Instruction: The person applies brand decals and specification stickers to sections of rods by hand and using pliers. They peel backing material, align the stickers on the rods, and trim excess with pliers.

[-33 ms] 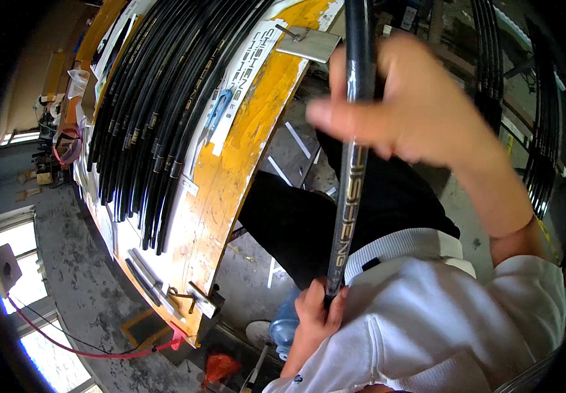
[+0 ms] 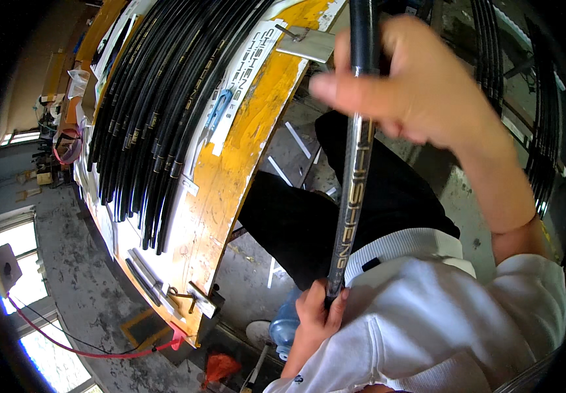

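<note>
Right hand [image 2: 420, 85], blurred and loosely curled around the black tube [image 2: 351, 196], has shifted slightly upward, exposing more gold lettering [image 2: 344, 245]; firmness cannot be determined. Left hand [image 2: 322, 306], closed on its lower end, apparently steadies it beside the table [image 2: 250, 118].

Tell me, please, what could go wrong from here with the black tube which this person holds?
If the left grip, low on it, loosens, the black tube could slip through the right grip around its upper part. Swung leftward, it might also knock the metal plate at the edge of the yellow table.
</note>
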### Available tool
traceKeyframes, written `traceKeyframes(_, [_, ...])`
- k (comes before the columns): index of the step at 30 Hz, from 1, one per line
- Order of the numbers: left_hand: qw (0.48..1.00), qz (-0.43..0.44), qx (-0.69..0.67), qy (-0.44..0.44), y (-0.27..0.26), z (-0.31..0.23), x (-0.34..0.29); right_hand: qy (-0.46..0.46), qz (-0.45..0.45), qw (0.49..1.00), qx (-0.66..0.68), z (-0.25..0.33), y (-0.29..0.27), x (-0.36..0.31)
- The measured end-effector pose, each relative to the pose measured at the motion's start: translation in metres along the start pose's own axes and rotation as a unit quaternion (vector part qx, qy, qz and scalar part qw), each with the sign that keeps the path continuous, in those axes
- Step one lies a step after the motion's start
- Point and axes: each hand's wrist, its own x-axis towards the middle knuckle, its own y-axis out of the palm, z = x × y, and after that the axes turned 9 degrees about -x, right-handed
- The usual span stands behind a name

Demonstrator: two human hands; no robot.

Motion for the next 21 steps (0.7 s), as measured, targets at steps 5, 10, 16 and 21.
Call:
traceKeyframes(5, [0.999,0.017,-0.039,-0.033,0.001,0.003,-0.006,0.084,-0.031,0.995,0.045,0.034,-0.024,0.001])
traceKeyframes(10, [1.000,0.010,0.014,-0.002,0.006,-0.001,0.006,0.072,0.022,0.994,0.074,-0.011,0.030,-0.025])
traceKeyframes(16, [0.997,0.047,0.058,-0.015,0.007,0.004,0.019,0.021,-0.015,0.996,-0.080,-0.043,0.019,-0.024])
traceKeyframes(21, [0.995,0.098,0.019,0.010,0.013,-0.012,0.036,0.074,-0.218,0.972,-0.041,0.023,-0.049,-0.002])
